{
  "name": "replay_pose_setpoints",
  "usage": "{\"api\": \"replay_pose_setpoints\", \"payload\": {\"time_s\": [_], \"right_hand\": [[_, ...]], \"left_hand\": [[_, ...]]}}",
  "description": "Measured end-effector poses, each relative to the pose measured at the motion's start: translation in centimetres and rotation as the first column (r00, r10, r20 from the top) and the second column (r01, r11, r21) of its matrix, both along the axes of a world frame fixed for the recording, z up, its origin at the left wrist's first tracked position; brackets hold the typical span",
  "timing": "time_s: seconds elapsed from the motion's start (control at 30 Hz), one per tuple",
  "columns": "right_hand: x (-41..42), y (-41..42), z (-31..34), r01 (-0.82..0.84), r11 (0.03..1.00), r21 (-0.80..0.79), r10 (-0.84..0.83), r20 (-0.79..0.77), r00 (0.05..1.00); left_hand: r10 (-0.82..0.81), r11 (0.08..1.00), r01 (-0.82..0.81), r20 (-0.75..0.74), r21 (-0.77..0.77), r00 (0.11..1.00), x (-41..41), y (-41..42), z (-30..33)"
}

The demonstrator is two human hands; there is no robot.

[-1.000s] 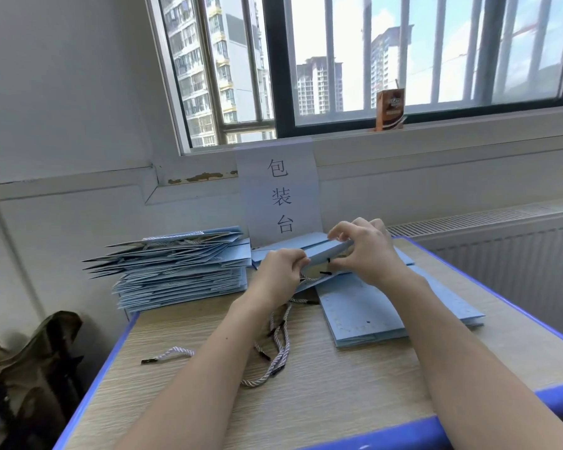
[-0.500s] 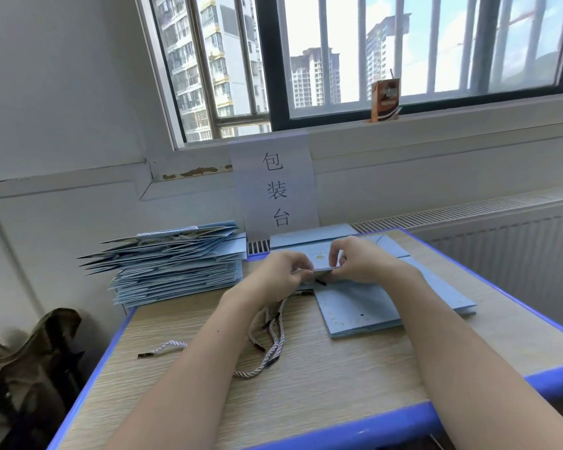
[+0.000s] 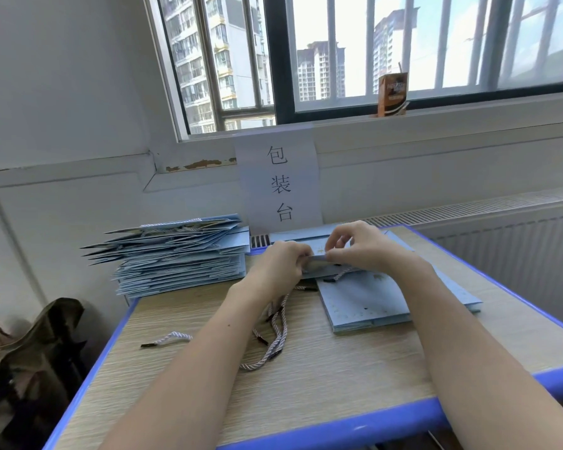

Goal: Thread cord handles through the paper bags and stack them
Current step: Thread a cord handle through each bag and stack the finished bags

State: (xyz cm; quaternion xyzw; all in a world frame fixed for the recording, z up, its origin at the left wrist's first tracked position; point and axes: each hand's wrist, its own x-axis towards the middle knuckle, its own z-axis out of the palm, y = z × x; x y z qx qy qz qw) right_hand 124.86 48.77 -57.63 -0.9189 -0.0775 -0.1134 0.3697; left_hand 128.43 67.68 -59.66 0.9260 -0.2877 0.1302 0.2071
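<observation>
The bag (image 3: pixel 319 266) has come down flat between both hands, its top edge running left to right. The left hand (image 3: pixel 278 267) and right hand (image 3: pixel 359 246) each pinch that edge, cord (image 3: pixel 340 276) just below.

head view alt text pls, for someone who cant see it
Both hands, left and right, pinch a light blue paper bag at its top edge over a wooden table. Finished bags are stacked left; loose cords lie nearby.

White walls (image 3: pixel 62 92) enclose the room. A barred window (image 3: pixel 355 53) admits daylight; tower blocks (image 3: pixel 319 74) stand outside. A radiator (image 3: pixel 501 241) sits beneath the sill (image 3: pixel 436 115). A wood-grain table (image 3: pixel 322 384) has blue edging.
</observation>
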Motion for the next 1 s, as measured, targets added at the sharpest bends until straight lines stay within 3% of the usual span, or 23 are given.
{"api": "replay_pose_setpoints", "payload": {"time_s": [0.07,0.2,0.43,0.63,0.83,1.0], "right_hand": [[-0.3,-0.4,0.4,-0.047,0.999,0.006,0.047,-0.058,0.997],[0.2,-0.6,0.0,-0.073,0.982,-0.177,0.045,-0.156,0.987],[0.5,-0.9,-0.5,-0.069,0.981,-0.184,0.051,-0.100,0.994],[-0.3,-1.1,0.2,-0.138,0.964,-0.227,0.074,-0.267,0.961],[-0.7,-1.2,0.4,-0.070,0.977,-0.202,0.036,-0.169,0.985],[-0.3,-1.0,0.0,-0.080,0.970,-0.230,0.037,-0.183,0.982]], "left_hand": [[0.003,1.000,-0.004,0.023,0.010,1.000,0.0,0.1,0.0],[-0.009,1.000,0.009,0.043,0.010,0.999,0.1,0.1,-0.2],[-0.031,0.999,0.032,0.053,-0.010,0.998,0.0,0.1,-0.2],[-0.038,0.999,0.039,0.025,-0.028,0.999,0.0,0.2,-0.2],[-0.044,0.998,0.045,0.017,-0.048,0.999,0.2,0.2,-0.2],[-0.047,0.998,0.047,0.017,-0.029,0.999,0.2,0.2,-0.2]]}}
